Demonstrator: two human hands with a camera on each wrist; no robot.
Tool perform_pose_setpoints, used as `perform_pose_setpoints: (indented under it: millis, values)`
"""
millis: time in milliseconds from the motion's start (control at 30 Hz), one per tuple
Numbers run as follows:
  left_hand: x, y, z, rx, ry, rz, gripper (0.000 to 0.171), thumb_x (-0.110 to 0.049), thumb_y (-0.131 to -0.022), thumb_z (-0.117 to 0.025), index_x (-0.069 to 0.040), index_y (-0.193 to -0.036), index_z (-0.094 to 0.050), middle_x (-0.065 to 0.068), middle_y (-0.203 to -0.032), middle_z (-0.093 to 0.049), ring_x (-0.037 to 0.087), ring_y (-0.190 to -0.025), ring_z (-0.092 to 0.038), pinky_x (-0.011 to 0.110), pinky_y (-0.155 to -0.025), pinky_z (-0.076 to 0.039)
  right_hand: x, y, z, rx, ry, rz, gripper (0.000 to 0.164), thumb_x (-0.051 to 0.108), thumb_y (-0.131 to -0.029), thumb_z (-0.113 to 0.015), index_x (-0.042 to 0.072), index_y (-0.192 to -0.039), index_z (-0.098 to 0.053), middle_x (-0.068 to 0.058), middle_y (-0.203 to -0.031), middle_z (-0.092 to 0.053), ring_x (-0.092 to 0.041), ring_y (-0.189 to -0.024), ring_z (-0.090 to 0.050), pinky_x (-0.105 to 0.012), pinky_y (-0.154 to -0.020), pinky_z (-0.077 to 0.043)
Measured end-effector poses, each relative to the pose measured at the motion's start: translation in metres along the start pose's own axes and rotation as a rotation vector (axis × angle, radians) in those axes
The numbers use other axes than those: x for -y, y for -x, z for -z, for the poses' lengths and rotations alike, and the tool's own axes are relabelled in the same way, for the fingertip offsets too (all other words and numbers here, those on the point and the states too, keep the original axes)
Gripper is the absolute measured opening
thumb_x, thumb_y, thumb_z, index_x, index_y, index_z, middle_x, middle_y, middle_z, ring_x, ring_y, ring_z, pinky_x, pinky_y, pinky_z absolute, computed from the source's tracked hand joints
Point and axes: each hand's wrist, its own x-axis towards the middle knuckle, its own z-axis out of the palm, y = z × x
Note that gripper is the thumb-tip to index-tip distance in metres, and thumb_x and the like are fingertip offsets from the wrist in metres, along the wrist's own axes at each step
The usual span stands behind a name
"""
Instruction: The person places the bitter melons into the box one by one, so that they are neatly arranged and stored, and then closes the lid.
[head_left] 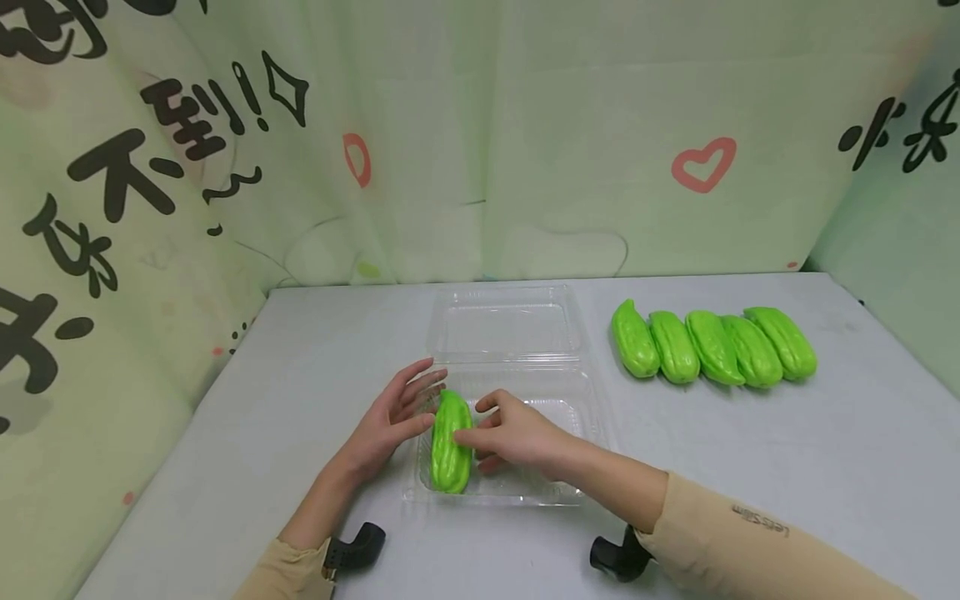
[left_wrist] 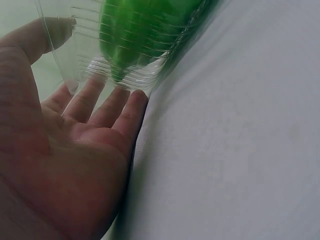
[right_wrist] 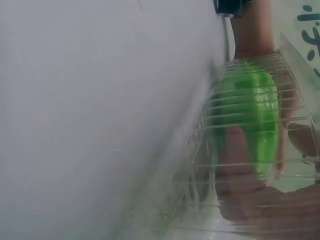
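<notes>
A glossy, ridged green bitter melon (head_left: 451, 450) lies lengthwise at the left end of a clear plastic clamshell box (head_left: 517, 498). My left hand (head_left: 390, 421) is at the box's left side, fingers spread and thumb tip close by the melon. Through the box wall, the left wrist view shows the melon's pointed end beyond the fingertips of the left hand (left_wrist: 85, 145). From the right, my right hand (head_left: 521, 433) reaches into the box; one digit overlaps the melon while its other fingers bend loosely beside it. The right wrist view sees the right hand (right_wrist: 260, 200) through ribbed plastic.
Several more green bitter melons (head_left: 712, 346) lie in a row at the back right of the white table (head_left: 750, 467). The box's lid (head_left: 506, 325) is folded back flat behind its base. A printed curtain (head_left: 540, 108) stands along the table's far edge.
</notes>
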Motion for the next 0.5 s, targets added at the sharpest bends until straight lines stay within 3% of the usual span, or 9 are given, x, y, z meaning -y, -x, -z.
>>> perform_pose_setpoints:
  millis: [233,500]
  values:
    - [0.0,-0.001,0.0,0.005,0.009,-0.007,0.077,-0.003,-0.097,-0.063,0.003,-0.158,-0.017,0.025,-0.159,-0.03,0.042,-0.146,-0.027,0.031,-0.111,-0.039,0.006,0.006,0.014,-0.003,0.021,-0.003,0.064,0.022,-0.092,-0.075,-0.006,-0.139,-0.042,-0.018,-0.114,-0.059,-0.03,-0.086,-0.071,-0.041,-0.077,-0.06]
    - [0.001,-0.001,0.0,-0.005,-0.016,-0.003,0.077,-0.004,-0.096,-0.064,0.002,-0.157,-0.018,0.024,-0.158,-0.032,0.041,-0.146,-0.029,0.036,-0.112,-0.038,0.011,0.013,0.034,0.029,0.017,0.032,0.068,0.024,-0.095,-0.072,-0.006,-0.145,-0.037,-0.02,-0.121,-0.058,-0.034,-0.094,-0.07,-0.041,-0.082,-0.059]
